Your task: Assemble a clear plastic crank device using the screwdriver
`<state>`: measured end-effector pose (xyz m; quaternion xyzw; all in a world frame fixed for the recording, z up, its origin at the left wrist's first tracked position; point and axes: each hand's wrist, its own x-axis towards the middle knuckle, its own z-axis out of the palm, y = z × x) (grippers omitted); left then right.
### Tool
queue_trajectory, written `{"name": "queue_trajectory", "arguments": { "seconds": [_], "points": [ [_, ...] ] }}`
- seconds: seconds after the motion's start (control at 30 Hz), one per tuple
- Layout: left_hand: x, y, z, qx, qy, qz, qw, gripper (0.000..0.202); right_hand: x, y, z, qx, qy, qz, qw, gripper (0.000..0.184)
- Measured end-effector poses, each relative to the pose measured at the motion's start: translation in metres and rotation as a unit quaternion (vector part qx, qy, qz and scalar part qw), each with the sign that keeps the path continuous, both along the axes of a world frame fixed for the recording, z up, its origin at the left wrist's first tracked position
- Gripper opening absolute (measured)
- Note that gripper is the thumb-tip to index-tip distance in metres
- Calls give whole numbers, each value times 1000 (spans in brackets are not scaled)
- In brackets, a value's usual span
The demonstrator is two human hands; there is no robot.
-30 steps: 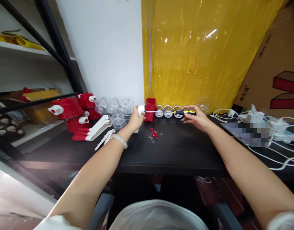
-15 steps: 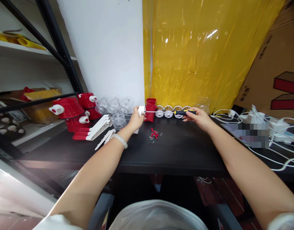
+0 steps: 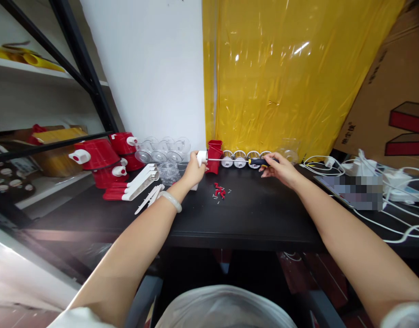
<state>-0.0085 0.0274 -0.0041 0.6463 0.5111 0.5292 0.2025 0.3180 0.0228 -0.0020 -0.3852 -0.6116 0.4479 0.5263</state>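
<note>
Fingers of the left hand (image 3: 195, 171) closed on a small white plastic fitting (image 3: 202, 157), held up over the table (image 3: 250, 218); fingers of the right hand (image 3: 281, 169) curled around the black-and-yellow handle of a screwdriver (image 3: 256, 161). Screwdriver roughly level, shaft pointing left, its end at the right side of the fitting; from my remote station I cannot tell whether the tip sits in a screw.

On the table I log a loose heap of small red parts (image 3: 220, 192), with silver screws (image 3: 215, 197) scattered among and beside it. To the left: white plastic strips (image 3: 150, 199).

Farther back, behind the shaft: red flared part (image 3: 214, 149) next to a row of white-rimmed cylinders (image 3: 227, 159). Round clear plastic pieces (image 3: 173, 156) to its left; yellow sheeting (image 3: 281, 82) behind the cylinders.
</note>
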Motion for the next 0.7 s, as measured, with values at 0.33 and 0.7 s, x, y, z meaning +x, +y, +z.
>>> {"name": "queue_trajectory", "arguments": {
  "seconds": [0.33,0.7],
  "points": [
    [-2,4,-3,7,-13,-5,1000,44,6,3,-2,32,21,24,999,44],
    [0,-1,-1,11,18,-7,1000,45,6,4,1,36,-25,0,999,49]
  ]
}}
